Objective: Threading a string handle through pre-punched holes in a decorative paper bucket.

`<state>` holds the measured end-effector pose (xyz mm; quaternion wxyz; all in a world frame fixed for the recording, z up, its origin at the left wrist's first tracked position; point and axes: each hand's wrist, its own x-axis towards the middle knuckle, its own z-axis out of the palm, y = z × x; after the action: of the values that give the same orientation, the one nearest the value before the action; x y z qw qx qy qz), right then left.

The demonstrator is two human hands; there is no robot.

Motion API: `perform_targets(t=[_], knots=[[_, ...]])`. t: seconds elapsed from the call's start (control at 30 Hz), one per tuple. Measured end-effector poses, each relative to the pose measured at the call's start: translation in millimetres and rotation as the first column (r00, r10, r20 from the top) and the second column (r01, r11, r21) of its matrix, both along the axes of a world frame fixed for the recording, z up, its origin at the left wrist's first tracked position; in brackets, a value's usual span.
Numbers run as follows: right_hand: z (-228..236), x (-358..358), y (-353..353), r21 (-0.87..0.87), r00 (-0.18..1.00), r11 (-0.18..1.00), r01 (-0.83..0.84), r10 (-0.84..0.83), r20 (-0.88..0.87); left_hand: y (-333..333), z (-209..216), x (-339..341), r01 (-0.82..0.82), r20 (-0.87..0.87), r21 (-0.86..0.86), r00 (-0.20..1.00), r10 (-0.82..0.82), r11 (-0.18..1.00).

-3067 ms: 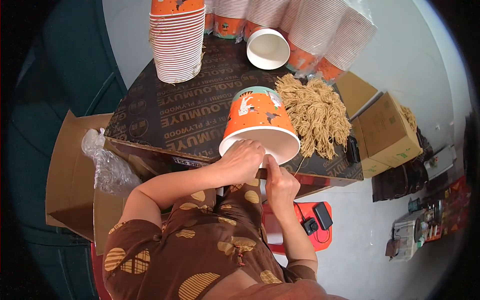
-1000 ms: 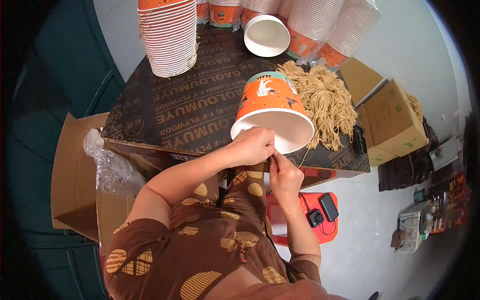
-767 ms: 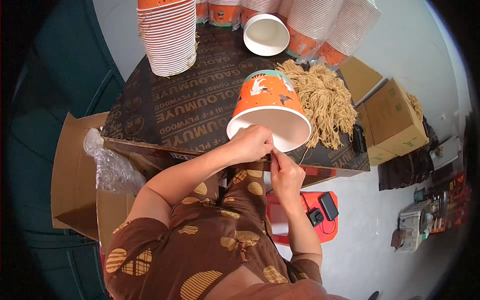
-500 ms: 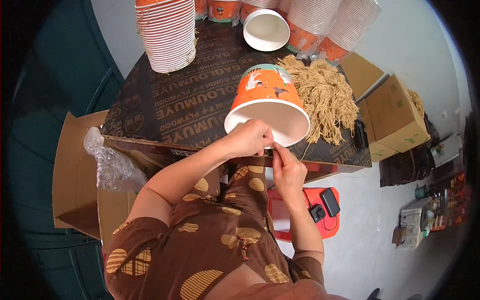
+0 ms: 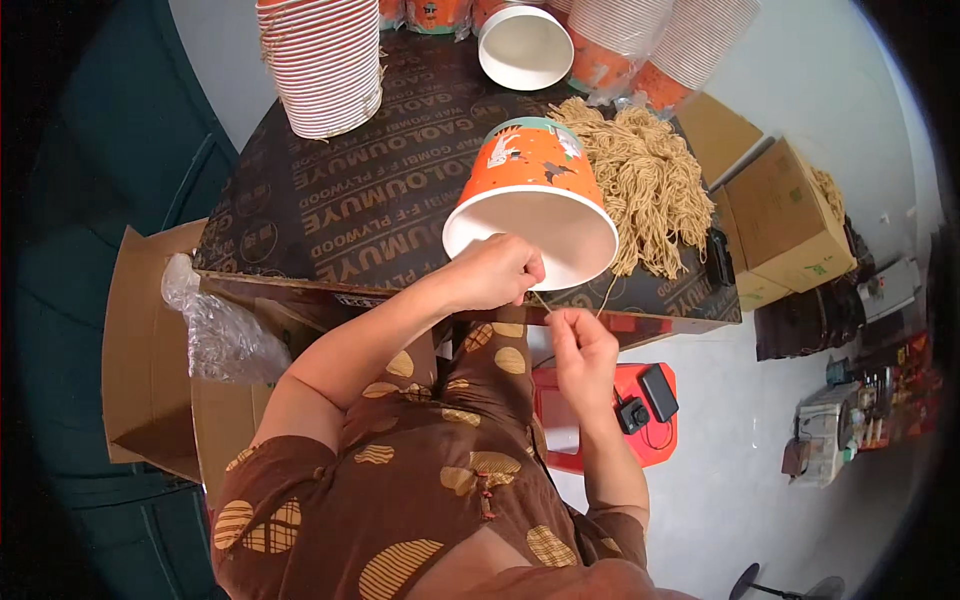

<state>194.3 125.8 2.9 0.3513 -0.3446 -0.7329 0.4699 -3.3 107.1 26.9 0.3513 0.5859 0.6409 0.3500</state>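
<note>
An orange paper bucket (image 5: 545, 170) with a green base lies on its side at the table's front edge, its white mouth facing me. My left hand (image 5: 497, 272) is closed at the lower rim, with a tan cord (image 5: 543, 301) running from its fingertips. Just to the right and nearer to me, my right hand (image 5: 583, 350) pinches the same cord. From there the cord rises toward a heap of tan cords (image 5: 650, 190) beside the bucket. The left hand hides part of the rim, so whether it also grips the bucket does not show.
A stack of nested buckets (image 5: 325, 75) stands at the far left of the dark table (image 5: 350, 190). Another white-lined bucket (image 5: 525, 48) lies at the back beside wrapped stacks (image 5: 620, 40). Cardboard boxes (image 5: 785, 215) stand at the right. A red stool (image 5: 655, 445) holds small black devices below.
My right hand has drawn down, away from the left, and a short length of cord now shows between them. The left hand stays at the rim. The whole view has shifted slightly.
</note>
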Motion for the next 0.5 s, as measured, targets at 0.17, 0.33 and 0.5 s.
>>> perform_targets(t=[0.17, 0.33, 0.5], knots=[[7, -16, 16, -0.257, 0.981, 0.964, -0.071, 0.022, -0.19, -1, 3, 2, 0.028, -0.064, 0.024, 0.998, -0.027, 0.999], [8, -25, 22, -0.301, 0.963, 0.944, -0.136, 0.054, -0.265, 1, 0, 5, 0.043, -0.127, 0.116, 0.992, -0.028, 0.992], [22, -16, -5, 0.093, 0.993, 0.989, -0.115, 0.117, -0.015, 7, -6, 0, 0.002, -0.097, 0.065, 0.995, 0.004, 0.998]])
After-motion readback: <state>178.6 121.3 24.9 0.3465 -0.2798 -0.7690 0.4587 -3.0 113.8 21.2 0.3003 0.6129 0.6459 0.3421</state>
